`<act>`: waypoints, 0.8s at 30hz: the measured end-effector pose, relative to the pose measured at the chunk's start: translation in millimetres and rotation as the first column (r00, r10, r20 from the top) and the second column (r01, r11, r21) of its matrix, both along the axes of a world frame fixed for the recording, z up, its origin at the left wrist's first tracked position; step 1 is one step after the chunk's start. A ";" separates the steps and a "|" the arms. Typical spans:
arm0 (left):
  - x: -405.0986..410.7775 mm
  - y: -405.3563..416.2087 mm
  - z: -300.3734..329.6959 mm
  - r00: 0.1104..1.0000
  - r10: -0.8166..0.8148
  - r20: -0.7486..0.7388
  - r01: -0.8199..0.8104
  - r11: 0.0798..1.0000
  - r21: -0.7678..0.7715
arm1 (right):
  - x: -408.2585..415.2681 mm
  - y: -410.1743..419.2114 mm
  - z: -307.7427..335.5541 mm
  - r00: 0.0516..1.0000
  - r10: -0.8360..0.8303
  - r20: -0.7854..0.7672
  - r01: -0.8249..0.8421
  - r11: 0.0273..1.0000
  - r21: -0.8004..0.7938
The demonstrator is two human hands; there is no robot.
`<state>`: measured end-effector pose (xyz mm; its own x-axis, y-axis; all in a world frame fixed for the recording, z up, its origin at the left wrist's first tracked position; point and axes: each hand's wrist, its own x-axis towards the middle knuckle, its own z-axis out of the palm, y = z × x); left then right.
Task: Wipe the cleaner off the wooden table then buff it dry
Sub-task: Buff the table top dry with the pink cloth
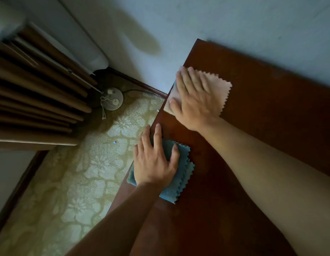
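A dark reddish wooden table [262,115] runs from the upper middle to the lower right, its far end against the wall. My right hand [193,100] lies flat with spread fingers on a pale pink cloth [219,89] near the table's far left corner. My left hand [155,159] presses flat on a folded blue cloth [180,174] at the table's left edge, fingers straight and reaching past the cloth toward the edge. Both cloths have zigzag-cut edges. Part of each cloth is hidden under its hand.
Left of the table lies a patterned yellow-green carpet [83,182]. Brown curtains [35,100] hang at the left, with a round white fitting and cord [112,98] on the floor beside them. A pale wall [234,19] backs the table.
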<state>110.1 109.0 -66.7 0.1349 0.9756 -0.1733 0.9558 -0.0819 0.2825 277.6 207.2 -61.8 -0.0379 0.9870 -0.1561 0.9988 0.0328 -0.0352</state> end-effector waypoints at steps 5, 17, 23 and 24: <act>0.1 0.5 0.8 1.000 -0.010 -0.003 0.010 1.000 -0.007 | 4.4 3.0 -0.5 0.999 0.051 0.012 -0.051 0.999 -0.003; -0.8 -0.3 -4.1 1.000 -0.019 -0.017 0.020 0.999 0.025 | 16.0 20.7 3.2 0.993 -0.112 -0.029 0.113 0.992 0.048; 0.5 0.7 -4.3 1.000 -0.024 -0.015 0.024 0.999 0.029 | 20.5 14.9 -1.6 0.999 0.015 -0.029 -0.014 1.000 0.016; 0.1 0.6 -5.3 1.000 -0.021 -0.015 0.021 0.999 0.030 | 28.1 25.8 -1.5 1.000 0.010 -0.026 -0.009 1.000 0.013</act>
<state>110.2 109.6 -72.0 0.1532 0.9773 -0.1462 0.9578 -0.1105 0.2654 305.7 233.1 -63.3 -0.0513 0.9885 -0.1425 0.9972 0.0430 -0.0606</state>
